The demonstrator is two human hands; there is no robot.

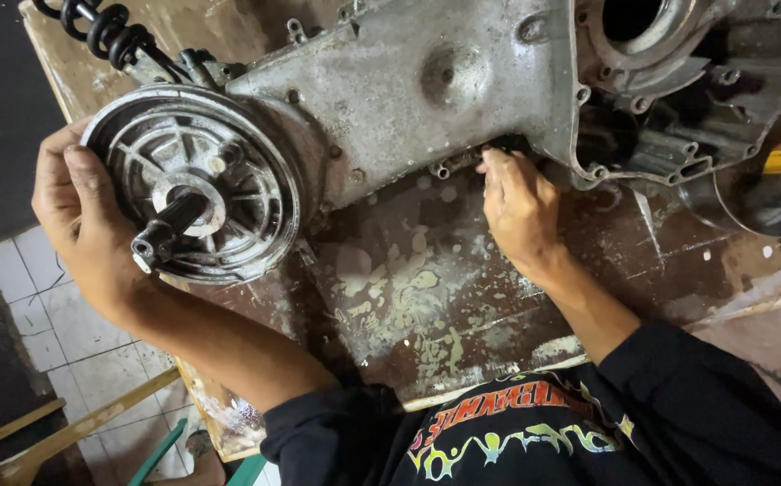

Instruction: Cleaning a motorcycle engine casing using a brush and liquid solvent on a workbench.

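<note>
Engine case [426, 90] is lying flat on the worktop [408, 297], which is pretty stained and flaky. At its left end sits the round ribbed hub [194, 184] with a dark axle stub [167, 229] sticking out toward the camera, and a black coil spring [103, 31] pokes up behind it.

Left hand [80, 211] is wrapped around the hub's left rim, fingers curled over the edge, so it's gripping the hub and steadying the whole lump. Right hand [518, 209] is up under the case's lower edge, fingertips pinched in at a small lug or fastener there. Can't tell if it's got anything in it, the tips are tucked in shadow.

Looks to me like the stage is working on a small fitting along that bottom edge while the other hand braces. Next move probably needs fine finger work in a tight, dark spot, with the case kept from rocking on the hub side.
</note>
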